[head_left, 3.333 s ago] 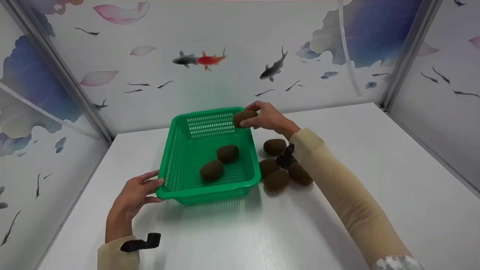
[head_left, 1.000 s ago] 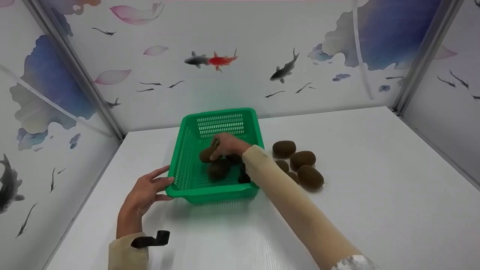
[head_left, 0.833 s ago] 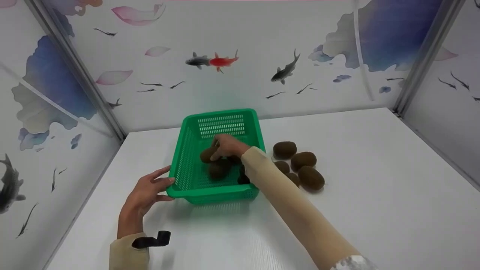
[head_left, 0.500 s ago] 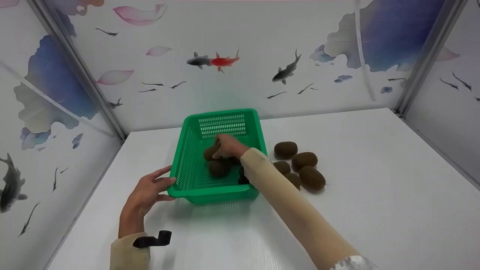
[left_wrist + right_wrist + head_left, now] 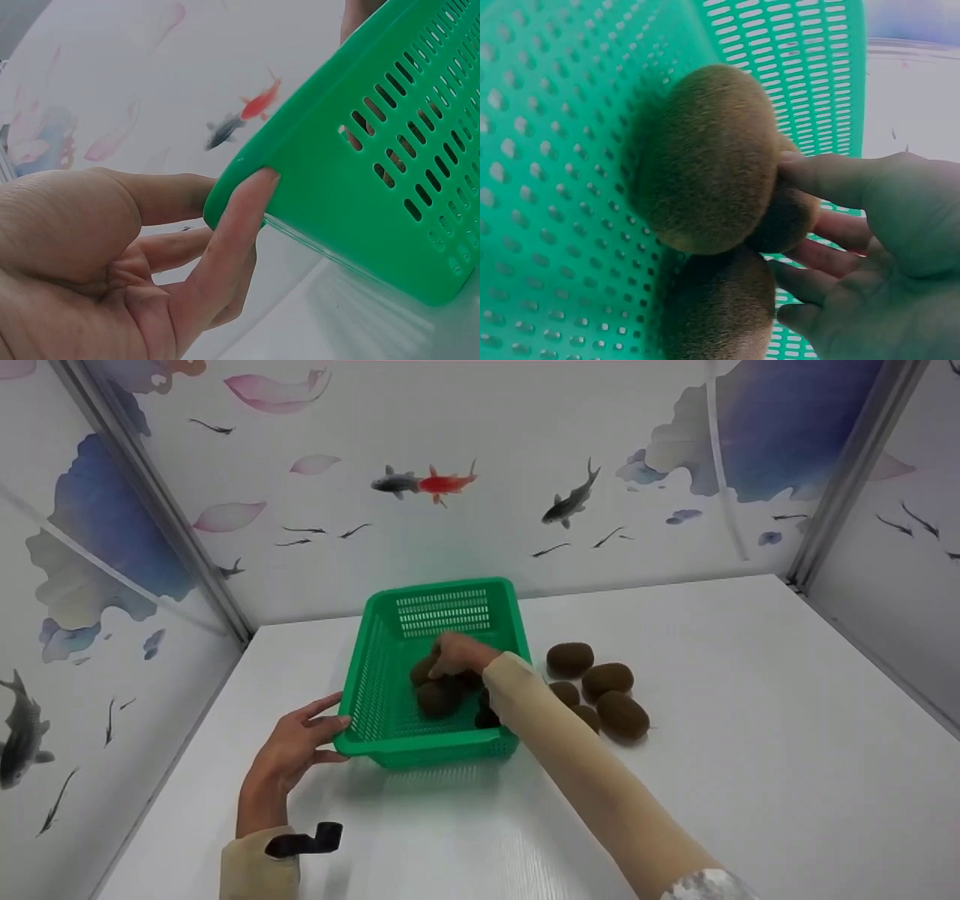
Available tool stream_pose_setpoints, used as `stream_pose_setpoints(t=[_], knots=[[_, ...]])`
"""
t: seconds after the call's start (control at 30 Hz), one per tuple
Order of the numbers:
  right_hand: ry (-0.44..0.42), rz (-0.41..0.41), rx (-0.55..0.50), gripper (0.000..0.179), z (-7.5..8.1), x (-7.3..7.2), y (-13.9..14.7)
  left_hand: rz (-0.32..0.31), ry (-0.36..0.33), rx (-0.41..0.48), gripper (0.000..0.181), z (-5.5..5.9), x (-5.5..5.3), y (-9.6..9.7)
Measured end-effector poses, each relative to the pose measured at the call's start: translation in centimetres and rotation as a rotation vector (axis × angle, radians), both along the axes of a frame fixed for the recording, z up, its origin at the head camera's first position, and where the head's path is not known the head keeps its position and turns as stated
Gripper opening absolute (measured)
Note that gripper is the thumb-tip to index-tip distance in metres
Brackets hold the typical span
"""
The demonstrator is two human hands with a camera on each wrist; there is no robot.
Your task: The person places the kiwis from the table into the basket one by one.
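Note:
A green plastic basket point(image 5: 431, 746) with slotted sides stands on the white table. My left hand point(image 5: 285, 746) pinches its near left corner; in the left wrist view a fingertip point(image 5: 255, 191) presses the basket's outside. Inside the basket, my right hand point(image 5: 463, 652) holds a brown kiwi point(image 5: 422, 669) by thumb and fingers, low against the others. A second kiwi point(image 5: 439, 699) lies just in front of it. A third is mostly hidden under the right hand in the head view. The right wrist view shows the held kiwi point(image 5: 795, 221) partly behind a larger-looking kiwi point(image 5: 712, 161).
Several kiwis point(image 5: 607, 681) lie in a cluster on the table right of the basket, some partly covered by the right sleeve point(image 5: 577, 750). White panels with painted fish point(image 5: 446, 481) close off the back and sides.
My right hand has carried the kiwi from above the basket's right rim down inside, then shifted it slightly right against the others. The left hand keeps its hold on the corner.

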State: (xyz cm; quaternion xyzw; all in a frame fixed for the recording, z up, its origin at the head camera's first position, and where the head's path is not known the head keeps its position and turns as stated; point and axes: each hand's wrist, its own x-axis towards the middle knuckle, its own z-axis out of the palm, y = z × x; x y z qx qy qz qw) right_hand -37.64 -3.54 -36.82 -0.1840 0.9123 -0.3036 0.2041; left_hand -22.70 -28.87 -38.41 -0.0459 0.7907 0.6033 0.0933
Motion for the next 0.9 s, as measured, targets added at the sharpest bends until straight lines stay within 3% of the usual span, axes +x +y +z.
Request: stream_pose_setpoints(t=[0.13,0.3,0.63,0.9], knots=[[-0.045,-0.009,0.007,0.055,0.9,-0.2,1.0,-0.010,0.015,0.013,0.066,0.0,-0.1,0.1],[-0.043,-0.027,-0.047,0.056,2.3,-0.1,2.7,-0.003,0.007,0.006,0.067,-0.1,0.0,0.2],[0.077,0.037,-0.213,0.052,4.4,1.5,5.3,-0.001,-0.001,-0.017,0.067,0.0,0.0,0.2],[0.095,0.036,-0.348,0.051,5.4,2.3,7.8,0.004,-0.013,-0.011,0.068,0.0,-0.1,0.0]])
